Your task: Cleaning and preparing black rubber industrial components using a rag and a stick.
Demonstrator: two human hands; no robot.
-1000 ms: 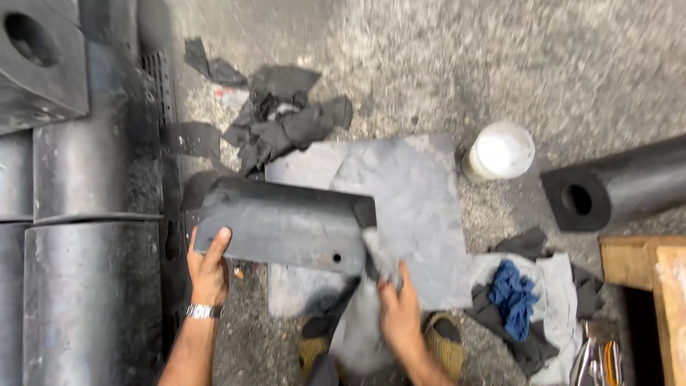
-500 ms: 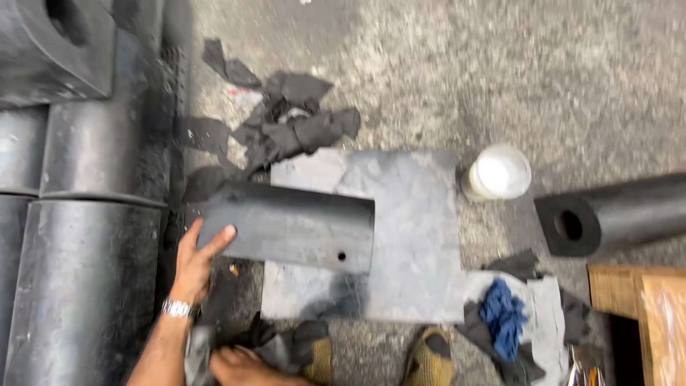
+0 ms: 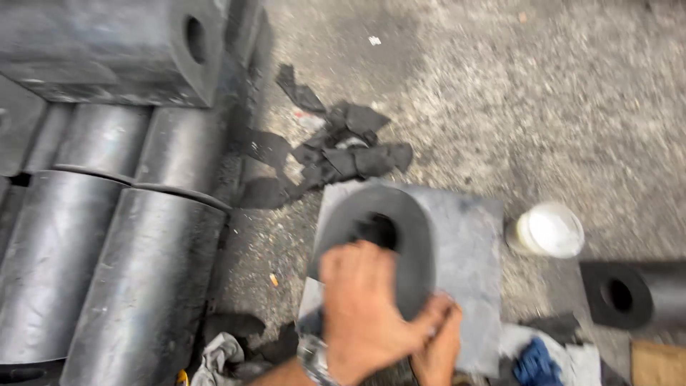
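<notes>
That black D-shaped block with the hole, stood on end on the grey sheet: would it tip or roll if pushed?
The black D-shaped block probably feels heavy and stiff; it looks thick and solid. On end on the grey sheet it may tip, since both the left hand and right hand steady it. Its curved side could rock.

Right hand [image 3: 437, 343] half behind left hand [image 3: 364, 307], blurred.
</notes>
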